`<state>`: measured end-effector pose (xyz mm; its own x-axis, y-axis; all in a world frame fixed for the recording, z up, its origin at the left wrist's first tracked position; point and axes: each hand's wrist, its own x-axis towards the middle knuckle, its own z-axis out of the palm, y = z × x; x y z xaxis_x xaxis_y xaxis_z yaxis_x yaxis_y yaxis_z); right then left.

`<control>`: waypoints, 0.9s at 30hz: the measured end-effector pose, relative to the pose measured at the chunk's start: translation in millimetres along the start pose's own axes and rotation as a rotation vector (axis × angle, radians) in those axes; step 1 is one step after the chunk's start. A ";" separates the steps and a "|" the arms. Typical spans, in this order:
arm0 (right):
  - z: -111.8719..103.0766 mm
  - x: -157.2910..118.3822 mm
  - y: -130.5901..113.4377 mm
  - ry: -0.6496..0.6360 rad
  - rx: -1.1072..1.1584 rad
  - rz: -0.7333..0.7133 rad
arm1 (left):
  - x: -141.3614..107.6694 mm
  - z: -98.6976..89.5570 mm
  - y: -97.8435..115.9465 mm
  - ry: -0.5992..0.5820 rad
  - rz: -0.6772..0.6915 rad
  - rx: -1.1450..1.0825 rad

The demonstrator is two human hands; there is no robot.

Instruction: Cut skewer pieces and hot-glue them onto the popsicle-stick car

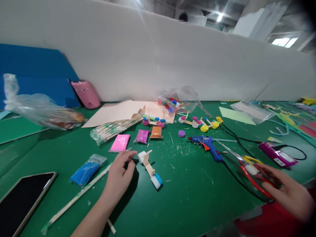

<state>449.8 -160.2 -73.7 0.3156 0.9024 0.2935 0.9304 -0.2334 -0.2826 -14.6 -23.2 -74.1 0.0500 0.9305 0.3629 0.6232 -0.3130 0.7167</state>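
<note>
My left hand (121, 171) is over the green table, fingers bent and apart, holding nothing. Just right of its fingertips lies a small wooden-stick car (148, 167) with white and blue wheels. In my right hand (287, 191), at the table's right edge, are red-handled scissors (250, 172), their blades pointing left toward a blue glue gun (207, 144). Pink (119, 143), purple (142, 136), orange (156, 132) and blue (87, 169) clay packets lie around the left hand. Farther back stand more small stick cars (191, 121) with coloured wheels.
A phone (24, 200) lies at front left, near a wrapped stick (79, 194). Behind are a pink bottle (87, 94), a plastic bag (44, 110), wrapped sticks (116, 129) and a white partition (128, 56). At right, a purple power strip (277, 154) has black cables.
</note>
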 end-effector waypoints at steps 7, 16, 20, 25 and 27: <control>25.1 -13.7 -102.2 -0.224 0.126 -0.227 | -1.3 0.1 0.9 0.014 -0.047 -0.058; 37.0 4.5 -132.6 -0.184 0.069 -0.300 | -1.8 -3.2 5.2 0.145 -0.214 -0.288; 34.5 3.8 -182.2 -0.193 0.287 -0.334 | 6.9 -7.0 12.1 0.278 -0.331 -0.516; 44.9 -6.4 -257.9 -0.379 0.447 -0.413 | 33.1 -33.8 24.7 0.392 -0.448 -0.826; 51.1 -10.8 -275.0 -0.426 0.433 -0.405 | 41.6 -49.4 31.5 0.415 -0.481 -0.903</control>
<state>181.0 -87.3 -45.8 -0.2197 0.9709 0.0956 0.7739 0.2331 -0.5889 -31.5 -3.8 -6.9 -0.4163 0.9090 -0.0196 -0.3004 -0.1172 0.9466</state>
